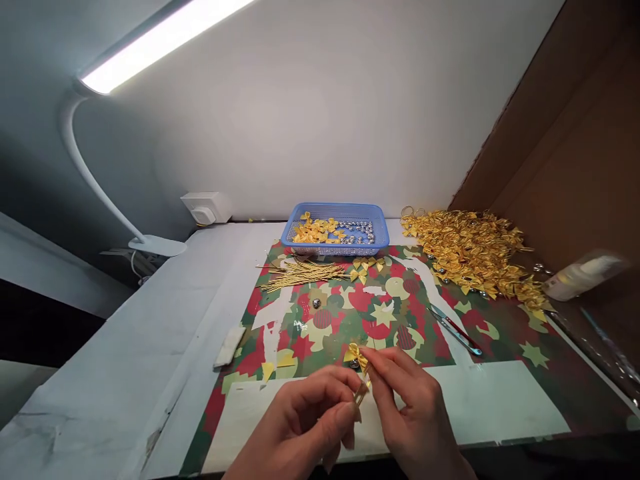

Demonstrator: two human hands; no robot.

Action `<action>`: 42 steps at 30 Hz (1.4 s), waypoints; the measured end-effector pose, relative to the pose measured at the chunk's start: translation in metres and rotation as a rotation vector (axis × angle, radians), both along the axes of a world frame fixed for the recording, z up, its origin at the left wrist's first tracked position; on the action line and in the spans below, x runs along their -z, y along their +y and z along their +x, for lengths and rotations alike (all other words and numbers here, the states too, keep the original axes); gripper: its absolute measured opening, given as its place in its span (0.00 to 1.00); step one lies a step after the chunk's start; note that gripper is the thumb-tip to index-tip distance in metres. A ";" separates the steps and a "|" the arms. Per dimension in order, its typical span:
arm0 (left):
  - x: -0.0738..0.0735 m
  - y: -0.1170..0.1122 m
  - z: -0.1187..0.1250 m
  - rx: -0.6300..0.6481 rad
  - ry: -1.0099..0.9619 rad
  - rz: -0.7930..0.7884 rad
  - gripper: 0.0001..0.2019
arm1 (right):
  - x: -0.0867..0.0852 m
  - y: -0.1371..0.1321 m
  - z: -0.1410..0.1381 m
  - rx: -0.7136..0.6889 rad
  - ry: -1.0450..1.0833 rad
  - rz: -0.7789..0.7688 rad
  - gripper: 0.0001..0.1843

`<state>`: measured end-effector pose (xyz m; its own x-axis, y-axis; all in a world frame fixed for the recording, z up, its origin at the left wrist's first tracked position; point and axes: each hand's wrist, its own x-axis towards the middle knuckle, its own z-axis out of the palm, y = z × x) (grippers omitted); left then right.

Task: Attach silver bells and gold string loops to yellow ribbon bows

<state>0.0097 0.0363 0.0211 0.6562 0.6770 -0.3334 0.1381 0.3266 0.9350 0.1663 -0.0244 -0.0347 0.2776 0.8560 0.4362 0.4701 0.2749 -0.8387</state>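
Observation:
At the front of the table, my right hand (pixel 413 403) pinches a small gold ribbon bow (pixel 353 351) between thumb and fingertips. A silver bell (pixel 355 364) sits just under the bow. My left hand (pixel 313 420) is closed on thin gold cord (pixel 359 395) that hangs below the bow; how it is fastened is hidden by the fingers. Further back lie a bundle of loose gold cords (pixel 305 273), several bows (pixel 367 267) and a single silver bell (pixel 317 303) on the patterned paper (pixel 345 320).
A blue basket (pixel 336 248) of bows and bells stands by the wall. To the right are a heap of gold bow pieces (pixel 470 253), tweezers (pixel 455 332) and a white bottle (pixel 575 279). A folded white cloth (pixel 229 347) lies left, and a lamp (pixel 157 245) stands beyond it.

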 end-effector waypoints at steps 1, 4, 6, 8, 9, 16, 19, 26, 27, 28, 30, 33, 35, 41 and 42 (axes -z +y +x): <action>0.000 -0.001 0.001 0.012 0.010 -0.067 0.15 | 0.001 -0.003 -0.001 -0.003 -0.011 0.052 0.23; 0.002 -0.003 0.003 0.020 0.021 -0.193 0.17 | 0.004 -0.011 -0.003 0.030 -0.109 0.176 0.33; 0.002 -0.003 0.003 -0.001 0.023 -0.223 0.18 | 0.006 -0.014 -0.003 0.035 -0.222 0.211 0.36; 0.001 -0.003 0.003 -0.005 0.043 -0.240 0.19 | 0.005 -0.015 -0.001 0.001 -0.316 0.213 0.38; -0.001 -0.003 0.003 0.003 0.056 -0.245 0.19 | 0.004 -0.014 0.000 -0.017 -0.350 0.218 0.37; -0.008 -0.004 -0.003 0.024 0.091 -0.287 0.20 | -0.007 -0.006 0.004 -0.070 -0.460 0.364 0.23; -0.009 -0.002 -0.004 0.045 0.079 -0.315 0.20 | -0.006 -0.006 0.003 -0.059 -0.471 0.360 0.21; -0.010 -0.002 -0.004 0.022 0.088 -0.373 0.19 | -0.008 -0.005 0.002 -0.056 -0.551 0.371 0.18; -0.009 -0.003 -0.004 0.016 0.103 -0.355 0.19 | -0.008 -0.005 0.002 -0.055 -0.553 0.366 0.18; -0.008 -0.004 -0.004 0.006 0.113 -0.328 0.19 | -0.008 -0.005 0.002 -0.057 -0.556 0.360 0.19; -0.006 -0.005 -0.004 -0.005 0.113 -0.266 0.19 | -0.009 -0.005 0.001 -0.061 -0.561 0.355 0.18; -0.002 -0.005 -0.004 0.019 0.089 -0.210 0.17 | -0.008 -0.005 0.000 -0.058 -0.558 0.365 0.18; -0.001 -0.005 -0.003 0.050 0.084 -0.215 0.16 | -0.007 -0.005 0.000 -0.053 -0.554 0.368 0.18; 0.000 -0.004 -0.002 0.045 0.069 -0.260 0.18 | -0.004 -0.003 0.000 -0.070 -0.550 0.350 0.19; -0.001 -0.003 -0.002 0.048 0.071 -0.267 0.18 | -0.004 -0.003 0.001 -0.069 -0.551 0.350 0.18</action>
<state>0.0076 0.0329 0.0221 0.6545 0.5277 -0.5415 0.2212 0.5512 0.8045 0.1669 -0.0273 -0.0303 -0.1168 0.6453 0.7549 0.7768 0.5330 -0.3354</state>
